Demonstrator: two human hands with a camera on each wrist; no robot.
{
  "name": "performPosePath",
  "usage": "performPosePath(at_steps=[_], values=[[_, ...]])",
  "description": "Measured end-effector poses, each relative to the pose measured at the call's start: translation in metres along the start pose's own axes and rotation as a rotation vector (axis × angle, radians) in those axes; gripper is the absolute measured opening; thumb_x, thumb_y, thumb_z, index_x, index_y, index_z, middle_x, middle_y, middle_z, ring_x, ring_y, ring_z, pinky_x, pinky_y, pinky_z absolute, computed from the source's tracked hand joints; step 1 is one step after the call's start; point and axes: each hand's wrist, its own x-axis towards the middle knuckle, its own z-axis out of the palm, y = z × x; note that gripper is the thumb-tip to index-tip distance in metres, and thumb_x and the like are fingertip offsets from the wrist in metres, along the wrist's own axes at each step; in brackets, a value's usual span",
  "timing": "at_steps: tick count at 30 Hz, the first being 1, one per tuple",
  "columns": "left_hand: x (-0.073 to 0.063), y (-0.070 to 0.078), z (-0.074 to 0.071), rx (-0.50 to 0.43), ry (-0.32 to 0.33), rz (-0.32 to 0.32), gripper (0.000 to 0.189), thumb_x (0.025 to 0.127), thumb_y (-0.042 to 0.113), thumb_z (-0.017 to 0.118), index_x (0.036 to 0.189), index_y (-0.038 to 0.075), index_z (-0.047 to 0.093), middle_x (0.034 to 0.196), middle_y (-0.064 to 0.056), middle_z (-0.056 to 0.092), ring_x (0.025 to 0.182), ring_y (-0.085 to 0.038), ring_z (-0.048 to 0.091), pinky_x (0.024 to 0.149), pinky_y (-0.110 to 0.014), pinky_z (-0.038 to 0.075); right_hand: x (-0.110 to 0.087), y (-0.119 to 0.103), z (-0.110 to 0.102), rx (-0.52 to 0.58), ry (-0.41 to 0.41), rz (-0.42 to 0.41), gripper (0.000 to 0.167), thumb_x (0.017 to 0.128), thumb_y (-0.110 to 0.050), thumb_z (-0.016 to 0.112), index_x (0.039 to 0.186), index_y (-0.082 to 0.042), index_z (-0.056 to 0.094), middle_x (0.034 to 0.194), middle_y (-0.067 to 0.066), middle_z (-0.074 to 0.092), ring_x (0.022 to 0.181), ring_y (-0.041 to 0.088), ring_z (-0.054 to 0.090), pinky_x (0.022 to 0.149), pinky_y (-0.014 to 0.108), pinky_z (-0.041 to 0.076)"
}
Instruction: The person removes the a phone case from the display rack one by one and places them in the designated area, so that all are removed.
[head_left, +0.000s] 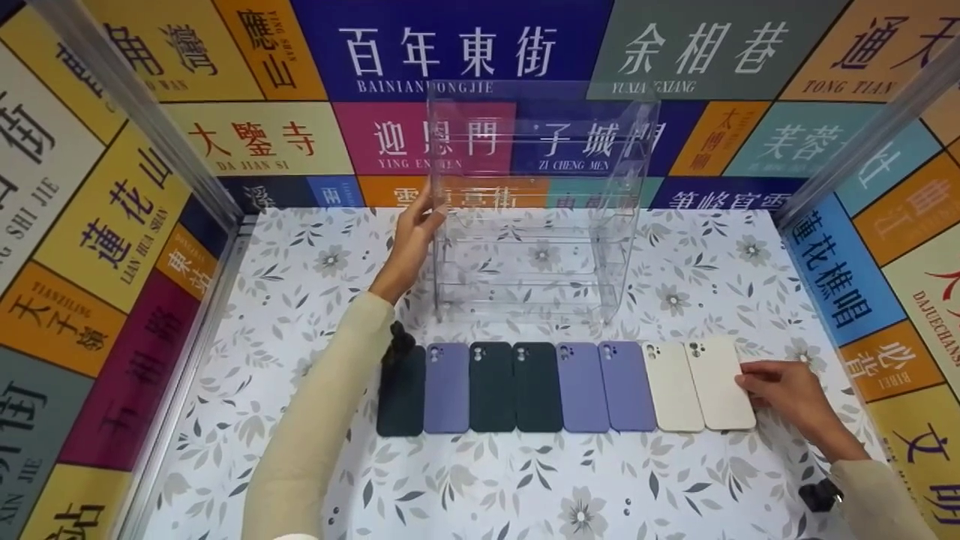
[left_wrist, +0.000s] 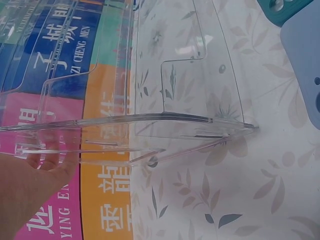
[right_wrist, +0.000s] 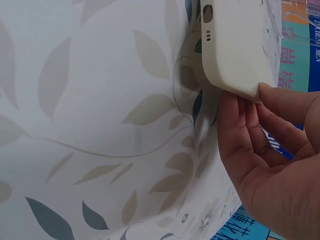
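Observation:
A clear plastic tiered display rack (head_left: 525,294) stands at the back of the table. My left hand (head_left: 415,236) grips its left side panel, the fingertips showing through the plastic in the left wrist view. In front of the rack lies a row of phone cases. From the left come a dark green case (head_left: 401,397), a purple case (head_left: 447,390), two dark green cases (head_left: 493,390), two purple cases (head_left: 585,390) and a cream case (head_left: 675,390). Another cream case (head_left: 721,386) ends the row, its right edge pinched between thumb and fingers of my right hand (head_left: 795,397).
The table is covered by a white floral cloth (head_left: 480,480). Panels with printed Chinese signs (head_left: 450,45) wall it in at the back and both sides. Metal corner posts (head_left: 161,105) stand at the back corners.

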Motion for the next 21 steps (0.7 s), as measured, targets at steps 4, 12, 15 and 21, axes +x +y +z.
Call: performPosePath(at_steps=[4,12,15,21], values=[[0.000,0.001,0.003,-0.014,-0.004,-0.009,0.068,0.113,0.023,0.058,0.175,0.025,0.031,0.161,-0.017,0.054,0.143,-0.031,0.057,0.123,-0.055,0.042,-0.004,0.004,0.002,-0.001,0.007,0.013,0.048,0.106,-0.010,0.074,0.138,0.023,0.061,0.123,0.035,0.074,0.082,0.006,0.074,0.071,0.025,0.064],[0.005,-0.001,0.008,-0.034,-0.020,-0.002,0.069,0.112,0.025,0.058,0.175,0.024,0.031,0.169,-0.019,0.046,0.149,-0.032,0.052,0.126,-0.057,0.040,-0.005,0.006,0.006,-0.084,0.040,-0.020,0.040,0.104,-0.006,0.074,0.131,0.023,0.066,0.115,0.034,0.075,0.076,0.009,0.072,0.065,0.025,0.062],[0.006,-0.002,0.008,-0.019,-0.026,-0.006,0.068,0.113,0.027,0.058,0.175,0.026,0.031,0.172,-0.013,0.044,0.151,-0.030,0.050,0.126,-0.055,0.040,-0.005,0.005,0.009,-0.118,0.050,-0.025,0.039,0.104,-0.006,0.074,0.130,0.022,0.066,0.113,0.033,0.075,0.076,0.011,0.071,0.064,0.025,0.061],[0.002,-0.004,0.002,0.031,-0.059,0.026,0.068,0.115,0.034,0.057,0.176,0.030,0.028,0.177,-0.010,0.038,0.150,-0.033,0.050,0.125,-0.051,0.041,-0.005,-0.008,0.019,-0.213,0.160,-0.120,0.033,0.102,-0.006,0.075,0.125,0.017,0.072,0.108,0.031,0.076,0.084,0.015,0.067,0.064,0.016,0.053]])
